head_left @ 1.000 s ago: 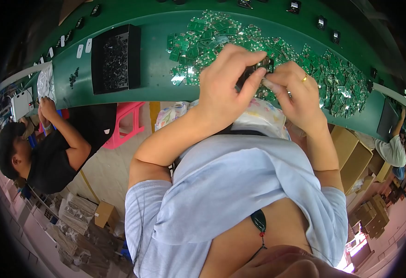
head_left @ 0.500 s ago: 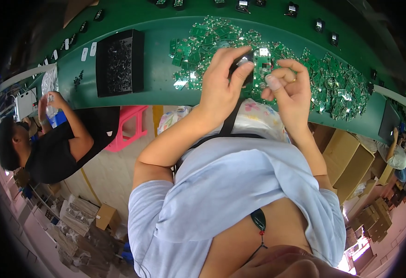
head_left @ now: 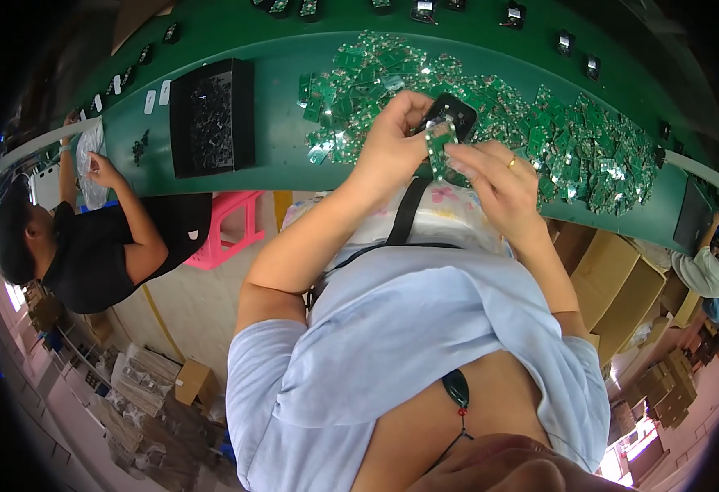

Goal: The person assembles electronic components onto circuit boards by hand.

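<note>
So the left grip's curled around a black plastic housing while the right grip pinches a green circuit board between them, probably by its edge to spare the components.

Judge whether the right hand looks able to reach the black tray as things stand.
Probably not directly: the left hand, with a black case in its grip, is between the right hand and the black tray. The right hand also seems to be pinching a green board.
</note>
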`<state>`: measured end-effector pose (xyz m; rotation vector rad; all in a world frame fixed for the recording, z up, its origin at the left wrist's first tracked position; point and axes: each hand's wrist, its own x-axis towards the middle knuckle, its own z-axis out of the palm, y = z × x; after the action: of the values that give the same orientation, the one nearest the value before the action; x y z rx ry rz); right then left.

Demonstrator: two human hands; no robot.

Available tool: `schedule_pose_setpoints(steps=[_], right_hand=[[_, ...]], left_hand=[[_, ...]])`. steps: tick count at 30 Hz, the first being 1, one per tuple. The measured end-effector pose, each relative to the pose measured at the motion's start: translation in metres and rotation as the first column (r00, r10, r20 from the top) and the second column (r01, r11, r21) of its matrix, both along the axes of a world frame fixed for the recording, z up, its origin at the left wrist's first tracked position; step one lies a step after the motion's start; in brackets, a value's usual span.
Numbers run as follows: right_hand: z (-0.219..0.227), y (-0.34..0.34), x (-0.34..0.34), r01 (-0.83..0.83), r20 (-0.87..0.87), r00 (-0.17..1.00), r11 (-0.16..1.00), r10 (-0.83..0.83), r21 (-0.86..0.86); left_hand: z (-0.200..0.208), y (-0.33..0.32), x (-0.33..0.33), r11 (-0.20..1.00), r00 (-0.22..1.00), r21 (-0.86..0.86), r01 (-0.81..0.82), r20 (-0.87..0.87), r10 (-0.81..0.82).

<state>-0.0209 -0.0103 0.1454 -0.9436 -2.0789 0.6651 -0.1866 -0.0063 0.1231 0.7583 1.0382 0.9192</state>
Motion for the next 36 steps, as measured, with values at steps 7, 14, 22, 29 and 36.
schedule_pose_setpoints(steps=[7,14,22,29,36], right_hand=[[-0.005,0.017,0.0,0.254,-0.069,0.963,0.963,-0.26,-0.086],[-0.005,0.043,0.0,0.157,0.031,0.987,0.987,-0.158,0.038],[-0.005,0.062,0.004,0.038,0.186,0.982,0.999,-0.031,-0.033],[-0.026,0.064,-0.005,0.06,0.158,0.984,0.992,-0.077,0.109],[-0.057,0.06,-0.008,0.106,-0.173,0.947,0.772,-0.271,-0.627]], left_hand=[[0.01,0.002,0.007,0.986,0.984,-0.046,-0.162,0.069,0.165],[0.006,0.011,0.006,0.99,0.993,0.077,-0.118,-0.009,0.119],[-0.003,0.019,0.009,0.985,0.987,0.073,-0.158,0.014,0.157],[-0.013,0.031,0.012,0.967,0.969,0.058,-0.246,-0.022,0.248],[-0.042,0.05,0.012,0.986,0.964,0.096,-0.134,-0.217,0.152]])
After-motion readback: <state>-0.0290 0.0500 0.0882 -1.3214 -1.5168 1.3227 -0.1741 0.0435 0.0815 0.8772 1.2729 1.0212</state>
